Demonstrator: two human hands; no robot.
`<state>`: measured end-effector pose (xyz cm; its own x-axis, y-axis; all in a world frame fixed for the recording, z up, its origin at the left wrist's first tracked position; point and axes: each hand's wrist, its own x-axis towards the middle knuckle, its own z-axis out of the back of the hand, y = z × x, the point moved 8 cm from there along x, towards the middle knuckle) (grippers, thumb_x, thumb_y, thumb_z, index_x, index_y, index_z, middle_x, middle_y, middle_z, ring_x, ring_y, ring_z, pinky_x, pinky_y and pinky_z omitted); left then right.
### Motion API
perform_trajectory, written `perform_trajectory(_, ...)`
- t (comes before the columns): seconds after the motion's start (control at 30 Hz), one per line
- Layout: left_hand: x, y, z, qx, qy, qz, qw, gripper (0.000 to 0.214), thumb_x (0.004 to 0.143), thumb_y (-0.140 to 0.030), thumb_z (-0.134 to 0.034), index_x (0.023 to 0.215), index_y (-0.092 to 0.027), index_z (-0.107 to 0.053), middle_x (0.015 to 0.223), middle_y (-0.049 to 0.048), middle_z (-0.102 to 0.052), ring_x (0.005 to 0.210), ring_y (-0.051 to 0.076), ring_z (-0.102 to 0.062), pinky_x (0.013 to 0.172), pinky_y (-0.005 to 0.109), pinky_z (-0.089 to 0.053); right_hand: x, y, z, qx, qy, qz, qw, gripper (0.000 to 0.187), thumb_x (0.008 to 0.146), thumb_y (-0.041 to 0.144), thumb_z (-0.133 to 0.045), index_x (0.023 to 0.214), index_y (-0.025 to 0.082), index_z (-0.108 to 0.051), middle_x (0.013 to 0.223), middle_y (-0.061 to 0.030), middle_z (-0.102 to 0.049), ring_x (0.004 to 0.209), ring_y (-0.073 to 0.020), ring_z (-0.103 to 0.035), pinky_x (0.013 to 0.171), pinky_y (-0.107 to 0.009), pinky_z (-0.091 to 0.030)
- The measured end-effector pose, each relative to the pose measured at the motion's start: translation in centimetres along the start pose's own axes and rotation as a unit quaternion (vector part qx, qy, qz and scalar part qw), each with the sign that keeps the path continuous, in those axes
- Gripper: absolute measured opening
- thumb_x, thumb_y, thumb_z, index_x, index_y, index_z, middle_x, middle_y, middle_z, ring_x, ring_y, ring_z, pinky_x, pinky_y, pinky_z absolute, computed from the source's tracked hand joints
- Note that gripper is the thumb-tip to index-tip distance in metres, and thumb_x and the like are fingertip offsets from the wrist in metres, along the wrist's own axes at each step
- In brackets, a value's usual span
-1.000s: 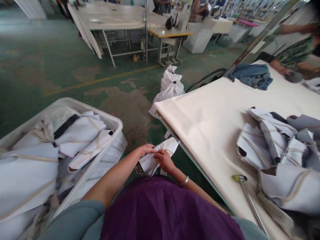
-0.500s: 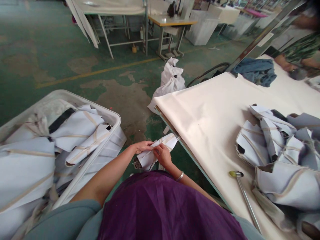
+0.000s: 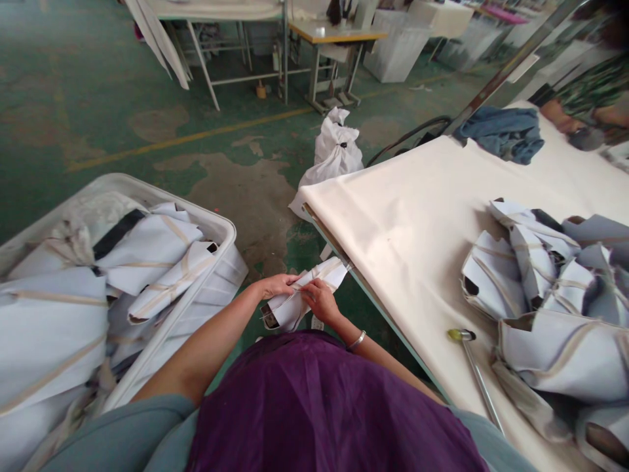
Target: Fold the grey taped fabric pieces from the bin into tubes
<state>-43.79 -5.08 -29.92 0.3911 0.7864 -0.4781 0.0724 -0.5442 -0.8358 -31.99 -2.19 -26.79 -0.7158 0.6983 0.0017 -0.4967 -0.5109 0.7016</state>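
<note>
Between the white bin and the table I hold a white wrapped bundle [image 3: 287, 311], bound with a pale strip, dark at its near end. My left hand [image 3: 278, 286] is closed on its upper side, fingers on the wrapping. My right hand [image 3: 320, 300] pinches at the strip across the middle of the bundle; exactly what lies between those fingertips is too small to make out. The bundle's far tip reaches the table edge. A small white tag [image 3: 317, 323] hangs below my right hand.
A white bin [image 3: 230, 229] at left holds several similar bundles. More bundles [image 3: 496, 269] lie on the cloth-covered table [image 3: 393, 216] at right, near a metal-handled tool [image 3: 479, 380] and blue cloth [image 3: 504, 134]. A tied white sack [image 3: 334, 154] stands beyond. Another person's hands [image 3: 565, 121] are far right.
The view has shifted slightly. My right hand's fingers have moved a little on the strip; my left hand keeps its hold on the bundle.
</note>
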Motion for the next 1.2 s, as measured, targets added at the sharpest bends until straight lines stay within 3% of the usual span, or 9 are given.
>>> perform_trajectory(0.17, -0.1, 0.4, -0.5, -0.026, 0.004, 0.026, 0.999, 0.072, 0.06, -0.01, -0.061, 0.131, -0.014, -0.055, 0.115, 0.008, -0.068, 0.095, 0.021, -0.063, 0.084, 0.031, -0.048, 0.3, -0.1, -0.4, -0.004, 0.022, -0.028, 0.999, 0.02, 0.082, 0.015, -0.06, 0.099, 0.021, -0.07, 0.1, -0.0058, -0.058, 0.094, -0.0187, -0.053, 0.088, -0.033, -0.043)
perform_trajectory(0.33, -0.2, 0.4, -0.4, -0.012, -0.021, 0.033, 0.999, 0.076, 0.059, -0.011, -0.06, 0.134, -0.014, -0.051, 0.119, 0.0083, -0.066, 0.092, 0.021, -0.063, 0.078, 0.028, -0.049, 0.0, -0.2, -0.9, 0.003, 0.025, -0.014, 1.0, 0.02, 0.079, 0.009, -0.056, 0.076, 0.02, -0.072, 0.099, -0.0062, -0.057, 0.095, -0.0199, -0.05, 0.09, -0.037, -0.041)
perform_trajectory(0.57, -0.5, 0.3, 0.0, -0.015, -0.024, 0.005, 1.0, 0.073, 0.06, -0.012, -0.059, 0.133, -0.013, -0.053, 0.125, 0.0065, -0.064, 0.106, 0.022, -0.06, 0.09, 0.029, -0.045, 0.1, -0.3, 0.0, 0.052, -0.029, -0.03, 0.998, 0.022, 0.084, 0.009, -0.051, 0.097, 0.017, -0.067, 0.096, -0.0063, -0.059, 0.093, -0.0181, -0.053, 0.088, -0.032, -0.043)
perform_trajectory(0.67, -0.4, 0.3, 0.3, 0.066, -0.056, -0.002, 0.996, 0.076, 0.061, -0.011, -0.056, 0.136, -0.013, -0.051, 0.126, 0.0067, -0.064, 0.106, 0.024, -0.061, 0.09, 0.03, -0.046, 0.1, -0.1, 0.0, 0.026, -0.02, -0.029, 0.999, 0.017, 0.085, 0.014, -0.055, 0.097, 0.018, -0.067, 0.097, -0.0063, -0.06, 0.094, -0.0184, -0.053, 0.088, -0.032, -0.042)
perform_trajectory(0.77, -0.4, -0.3, 0.6, 0.209, -0.126, -0.018, 0.969, 0.074, 0.061, -0.01, -0.056, 0.135, -0.012, -0.053, 0.124, 0.0074, -0.065, 0.107, 0.026, -0.061, 0.094, 0.03, -0.045, 0.0, 0.1, -0.2, 0.005, -0.01, -0.019, 1.0, 0.015, 0.086, 0.018, -0.057, 0.096, 0.019, -0.069, 0.097, -0.0058, -0.059, 0.093, -0.0185, -0.054, 0.087, -0.031, -0.042)
perform_trajectory(0.87, -0.9, -0.8, 0.8, 0.246, -0.174, -0.036, 0.953, 0.069, 0.065, -0.013, -0.059, 0.133, -0.011, -0.055, 0.127, 0.0081, -0.064, 0.113, 0.028, -0.058, 0.098, 0.03, -0.043, -0.2, -0.1, -0.3, 0.003, -0.016, -0.02, 1.0, 0.016, 0.087, 0.018, -0.057, 0.097, 0.021, -0.07, 0.097, -0.0053, -0.06, 0.093, -0.0182, -0.053, 0.086, -0.031, -0.042)
perform_trajectory(1.07, -0.6, -0.4, 1.0, 0.201, -0.142, -0.059, 0.968, 0.062, 0.072, -0.023, -0.061, 0.133, -0.009, -0.055, 0.129, 0.0088, -0.063, 0.116, 0.027, -0.058, 0.101, 0.031, -0.042, 0.4, -0.3, -0.3, -0.003, -0.004, -0.041, 0.999, 0.012, 0.085, 0.02, -0.061, 0.092, 0.02, -0.071, 0.094, -0.005, -0.061, 0.09, -0.0182, -0.054, 0.084, -0.031, -0.042)
perform_trajectory(1.2, 0.3, -0.2, 0.9, 0.196, -0.097, -0.049, 0.975, 0.064, 0.069, -0.017, -0.06, 0.132, -0.011, -0.055, 0.124, 0.0069, -0.066, 0.114, 0.025, -0.059, 0.1, 0.031, -0.043, 0.6, -0.2, -0.3, -0.013, 0.017, -0.038, 0.999, 0.011, 0.086, 0.019, -0.06, 0.088, 0.019, -0.071, 0.091, -0.005, -0.061, 0.09, -0.0179, -0.054, 0.084, -0.03, -0.04)
